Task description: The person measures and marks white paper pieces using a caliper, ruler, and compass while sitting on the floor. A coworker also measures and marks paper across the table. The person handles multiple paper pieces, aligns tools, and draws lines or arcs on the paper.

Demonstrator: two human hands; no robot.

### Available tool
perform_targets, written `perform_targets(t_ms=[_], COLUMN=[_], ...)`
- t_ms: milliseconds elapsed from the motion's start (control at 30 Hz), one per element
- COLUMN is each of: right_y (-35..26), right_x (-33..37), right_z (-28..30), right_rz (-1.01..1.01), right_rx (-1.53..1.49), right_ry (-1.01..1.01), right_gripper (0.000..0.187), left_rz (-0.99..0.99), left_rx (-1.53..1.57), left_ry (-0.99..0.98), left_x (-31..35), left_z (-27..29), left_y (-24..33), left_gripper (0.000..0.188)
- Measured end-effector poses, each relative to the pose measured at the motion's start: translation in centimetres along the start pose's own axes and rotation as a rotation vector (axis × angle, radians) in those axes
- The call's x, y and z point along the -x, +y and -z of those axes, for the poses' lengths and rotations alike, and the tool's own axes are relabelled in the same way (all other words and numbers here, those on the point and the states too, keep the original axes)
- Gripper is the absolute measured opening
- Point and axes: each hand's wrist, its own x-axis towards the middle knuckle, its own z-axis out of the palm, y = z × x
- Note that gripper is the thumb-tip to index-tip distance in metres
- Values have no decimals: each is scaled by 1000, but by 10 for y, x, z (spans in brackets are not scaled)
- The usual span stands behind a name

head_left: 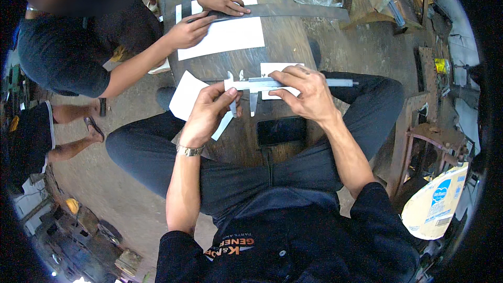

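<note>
Lettering: orange and pale print is showing upside down on the black shirt [314,233]; blue print is standing out on the cream panel [419,221] at right.
Left hand [210,107]: thumb uppermost, it is clamping the left end of the caliper [257,85]; its wrist is wearing a watch [190,150].
Right hand [306,91]: arching over, it is pinching the caliper between thumb and fingers.
Caliper place: it is lying crosswise above the bench [288,42], its right end reaching past the right edge, its jaws standing apart.
Phone [282,131]: it is resting at the bench's near end.
Strip [298,12]: it is crossing the bench's far half; a co-worker's hands [222,2] are pressing it.
</note>
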Motion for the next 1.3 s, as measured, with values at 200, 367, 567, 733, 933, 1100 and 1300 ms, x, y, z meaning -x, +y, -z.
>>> perform_targets(t_ms=[200, 367, 567, 733, 933, 1100, 1300], right_y=[-16, -29, -56, -81, -105, -119, -140], right_x=[-8, -16, -55, -88, -101, -109, -116], right_z=[28, 47, 93, 135, 155, 165, 164], right_rz=[51, 179, 362, 421, 463, 416, 488], right_rx=[11, -22, 112, 258, 298, 356, 387], right_ry=[45, 87, 119, 137, 237, 263, 405], right_gripper=[35, 40, 42, 43, 44, 46, 48], left_rz=[-58, -117, 8, -20, -136, -359, -498], left_rx=[264, 311, 235, 274, 149, 70, 102], left_ry=[-157, -305, -405, -556, -698, -464, -278], left_x=[13, 24, 23, 12, 20, 38, 59], left_z=[-6, -13, -17, -20, -30, -54, -74], left_y=[18, 43, 102, 151, 183, 195, 205], left_gripper=[35, 55, 77, 63, 91, 85, 92])
